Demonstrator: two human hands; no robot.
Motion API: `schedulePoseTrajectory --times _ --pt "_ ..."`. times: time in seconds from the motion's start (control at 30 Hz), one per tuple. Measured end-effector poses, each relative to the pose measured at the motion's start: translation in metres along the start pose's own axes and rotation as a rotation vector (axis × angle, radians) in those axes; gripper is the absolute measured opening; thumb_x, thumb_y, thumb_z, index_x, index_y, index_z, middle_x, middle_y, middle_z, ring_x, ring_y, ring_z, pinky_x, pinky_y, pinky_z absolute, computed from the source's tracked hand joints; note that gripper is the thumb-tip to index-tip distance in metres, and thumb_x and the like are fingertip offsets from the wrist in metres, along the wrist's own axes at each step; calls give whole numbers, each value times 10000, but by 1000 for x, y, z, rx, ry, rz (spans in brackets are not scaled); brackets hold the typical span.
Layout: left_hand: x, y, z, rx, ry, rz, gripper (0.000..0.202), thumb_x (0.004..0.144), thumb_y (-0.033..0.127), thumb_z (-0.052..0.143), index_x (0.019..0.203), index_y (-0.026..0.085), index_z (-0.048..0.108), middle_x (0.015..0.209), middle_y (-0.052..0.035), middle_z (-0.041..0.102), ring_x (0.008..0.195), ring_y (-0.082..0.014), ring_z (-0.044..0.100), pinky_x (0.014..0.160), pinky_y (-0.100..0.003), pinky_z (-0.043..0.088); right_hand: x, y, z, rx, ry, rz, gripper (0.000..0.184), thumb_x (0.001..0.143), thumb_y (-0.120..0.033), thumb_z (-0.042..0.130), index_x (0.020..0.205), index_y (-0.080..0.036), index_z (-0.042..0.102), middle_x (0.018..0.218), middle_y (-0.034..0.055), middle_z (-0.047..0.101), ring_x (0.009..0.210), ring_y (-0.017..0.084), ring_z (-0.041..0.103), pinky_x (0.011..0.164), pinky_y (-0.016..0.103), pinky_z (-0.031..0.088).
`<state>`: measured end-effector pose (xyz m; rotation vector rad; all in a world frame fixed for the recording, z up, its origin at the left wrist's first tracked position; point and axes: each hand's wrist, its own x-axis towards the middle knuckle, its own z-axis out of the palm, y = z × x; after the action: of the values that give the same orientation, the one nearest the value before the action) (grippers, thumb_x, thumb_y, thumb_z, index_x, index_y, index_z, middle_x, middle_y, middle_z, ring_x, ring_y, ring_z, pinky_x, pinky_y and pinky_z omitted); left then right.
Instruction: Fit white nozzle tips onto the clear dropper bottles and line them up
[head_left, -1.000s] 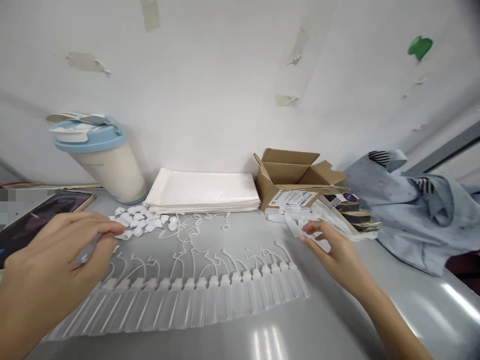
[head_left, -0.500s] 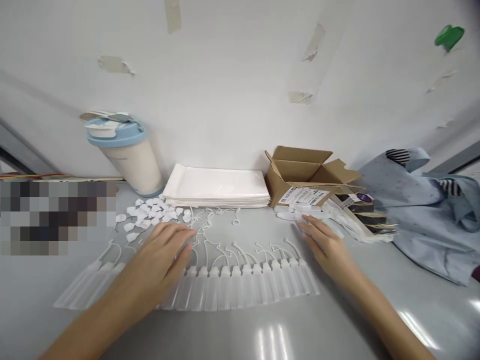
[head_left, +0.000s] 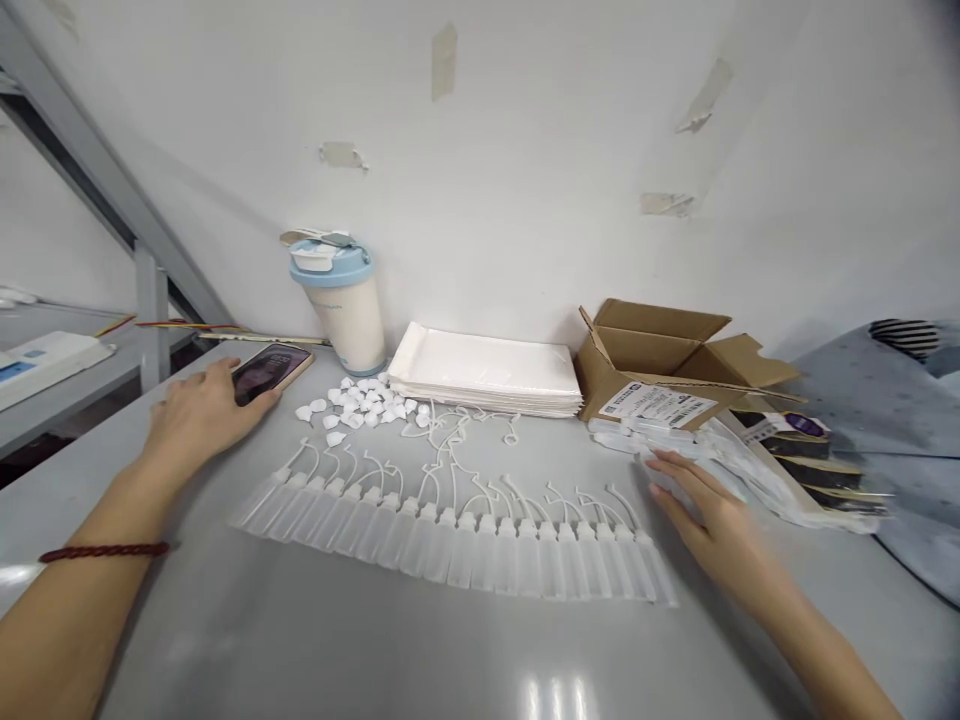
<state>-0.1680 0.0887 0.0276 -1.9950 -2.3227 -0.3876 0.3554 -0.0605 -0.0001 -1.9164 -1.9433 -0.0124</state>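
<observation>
I had the left hand [head_left: 196, 408], fingers spread, round the phone [head_left: 268, 372] near the back-left corner of the bench [head_left: 360, 650], couldn't tell if gripping. Right hand [head_left: 709, 512], thumb and fingers apart, sat by loose tubes [head_left: 637, 438] toward the back edge. Reaching step, I reckon; next called for closing fingers.

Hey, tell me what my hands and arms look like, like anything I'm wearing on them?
Your left hand and right hand are both ungloved, and no sleeve shows on either forearm. A thin, dark red braided bracelet circles the left wrist; none shows on the right.
</observation>
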Motion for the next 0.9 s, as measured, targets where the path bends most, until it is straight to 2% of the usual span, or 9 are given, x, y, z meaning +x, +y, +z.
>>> schedulePoseTrajectory --times 0.1,0.2,0.3,0.4,0.57,0.67,0.77,0.83,0.9 --pt "3 3 2 10 -30 -100 768 860 568 458 1345 -23 382 1262 -330 516 1171 -482 494 871 -559 448 0 0 0 -9 0 6 415 921 -372 386 1129 -118 639 1299 224 621 1215 371 581 1019 589 443" --pt "5 9 2 6 -37 -148 756 875 571 466 1335 -23 379 1289 -332 485 1220 -483 453 887 -561 449 0 0 -1 -23 3 7 406 923 -377 390 1136 -136 637 1295 201 631 1233 362 569 1021 576 444" --pt "5 12 4 10 -25 -185 643 912 550 495 1331 67 424 1326 -240 489 1236 -404 472 925 -555 455 0 -1 -1 -31 7 1 408 922 -381 395 1133 -135 643 1276 196 648 1234 365 568 1011 577 454" --pt "4 14 5 21 10 -199 426 937 413 566 1278 164 511 1307 -124 533 1142 -287 561 923 -502 487 1 0 -2 -33 11 -13 418 913 -393 404 1118 -132 656 1258 196 662 1216 370 583 984 571 482" --pt "-6 16 -2 10 66 -145 338 938 332 591 1226 159 555 1235 -97 584 1048 -248 615 869 -454 530 1 2 -2 -38 43 -42 441 910 -381 399 1113 -99 671 1235 213 674 1188 375 605 915 530 544" --pt "-14 24 -15 -20 127 -76 337 938 329 591 1227 159 555 1232 -95 586 1041 -247 618 863 -450 533 1 3 0 -39 69 -60 432 906 -360 396 1100 -100 681 1206 212 691 1172 376 618 911 537 545" --pt "-24 48 -27 -70 176 70 336 939 321 590 1231 161 551 1241 -97 580 1051 -248 613 872 -456 528 1 4 6 -34 83 -70 397 898 -335 401 1072 -137 699 1183 189 711 1187 381 606 907 558 541" --pt "-34 73 -29 -129 131 241 317 937 327 591 1201 152 570 1212 -87 595 1043 -252 616 870 -451 527 2 4 10 -31 85 -70 382 894 -317 401 1045 -154 711 1168 182 720 1199 391 594 888 577 541" --pt "-46 100 -26 -201 17 444 216 936 298 589 1083 141 613 1108 -72 635 988 -219 629 839 -416 531 2 4 12 -31 86 -70 374 889 -302 400 1023 -160 719 1150 183 727 1195 402 593 871 593 538"
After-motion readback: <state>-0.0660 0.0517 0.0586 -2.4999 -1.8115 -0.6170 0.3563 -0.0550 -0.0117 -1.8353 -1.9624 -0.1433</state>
